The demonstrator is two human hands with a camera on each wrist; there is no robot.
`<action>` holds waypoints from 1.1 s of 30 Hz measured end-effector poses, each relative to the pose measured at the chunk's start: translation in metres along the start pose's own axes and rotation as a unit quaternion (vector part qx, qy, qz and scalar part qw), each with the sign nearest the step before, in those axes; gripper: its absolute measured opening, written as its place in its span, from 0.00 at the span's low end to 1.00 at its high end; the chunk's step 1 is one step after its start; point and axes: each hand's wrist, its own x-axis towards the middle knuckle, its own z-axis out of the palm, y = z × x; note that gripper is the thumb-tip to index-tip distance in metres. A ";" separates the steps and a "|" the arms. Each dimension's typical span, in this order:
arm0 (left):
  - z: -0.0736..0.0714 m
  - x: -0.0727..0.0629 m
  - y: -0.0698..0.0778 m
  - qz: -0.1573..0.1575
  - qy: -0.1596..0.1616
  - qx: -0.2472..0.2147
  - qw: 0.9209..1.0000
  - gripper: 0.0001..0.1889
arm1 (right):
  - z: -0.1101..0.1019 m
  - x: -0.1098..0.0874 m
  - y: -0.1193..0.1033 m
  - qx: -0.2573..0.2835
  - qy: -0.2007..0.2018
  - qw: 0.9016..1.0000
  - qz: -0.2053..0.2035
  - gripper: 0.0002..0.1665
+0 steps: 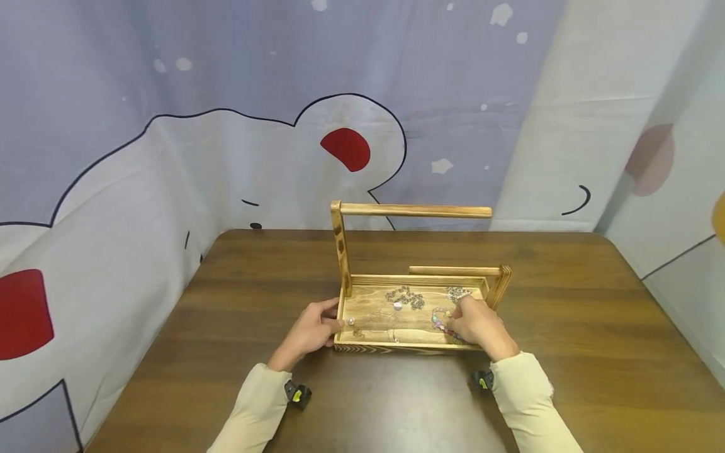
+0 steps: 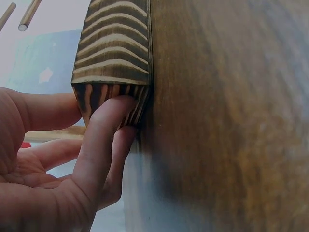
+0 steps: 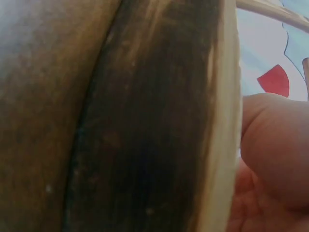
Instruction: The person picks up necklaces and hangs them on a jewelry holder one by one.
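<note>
A wooden jewelry stand (image 1: 416, 210) with a shallow tray base (image 1: 368, 345) stands on the table. My left hand (image 1: 310, 328) grips the tray's left end; in the left wrist view, the thumb is at the rim and fingers (image 2: 99, 130) press the striped end face. My right hand (image 1: 478, 324) reaches into the tray's right side, over a beaded bracelet (image 1: 437, 319) and beside a bunched chain (image 1: 455, 293). Its fingertips are hidden, so any grip is unclear. The right wrist view shows part of that hand (image 3: 277, 150) behind the tray's dark front wall (image 3: 149, 116).
A chain necklace (image 1: 416, 301) with a round pendant (image 1: 398, 306) lies mid-tray. Nearer the left are a small round piece (image 1: 351, 321) and a thin necklace (image 1: 396, 340). A short bar (image 1: 453, 271) rises over the back right. A printed curtain (image 1: 255, 170) hangs behind the table (image 1: 255, 270).
</note>
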 end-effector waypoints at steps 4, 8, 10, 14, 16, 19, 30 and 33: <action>0.000 -0.002 -0.001 0.003 0.001 -0.013 1.000 0.29 | 0.001 -0.001 -0.001 0.003 0.003 1.000 -0.007 0.10; 0.001 -0.003 0.000 -0.001 0.004 -0.019 1.000 0.29 | -0.001 -0.001 0.001 0.017 0.014 0.999 -0.041 0.10; 0.001 -0.002 0.000 -0.002 0.006 -0.016 1.000 0.29 | -0.003 -0.002 0.002 0.028 0.020 0.997 -0.065 0.10; 0.001 -0.002 0.000 -0.002 0.004 -0.005 1.000 0.29 | -0.006 -0.004 0.001 0.053 0.023 0.993 -0.105 0.08; 0.001 -0.002 -0.001 -0.003 0.004 -0.003 1.000 0.29 | -0.008 -0.006 0.000 0.064 0.024 0.990 -0.123 0.08; 0.001 -0.003 -0.001 -0.004 0.007 0.001 1.000 0.29 | -0.011 -0.008 -0.004 0.084 0.028 0.984 -0.153 0.07; 0.001 -0.001 0.000 -0.001 0.016 -0.002 1.000 0.29 | -0.028 -0.018 -0.012 0.128 0.040 0.964 -0.230 0.03; 0.001 -0.002 0.002 0.001 0.017 -0.002 1.000 0.29 | -0.030 -0.019 -0.014 0.122 0.045 0.959 -0.250 0.04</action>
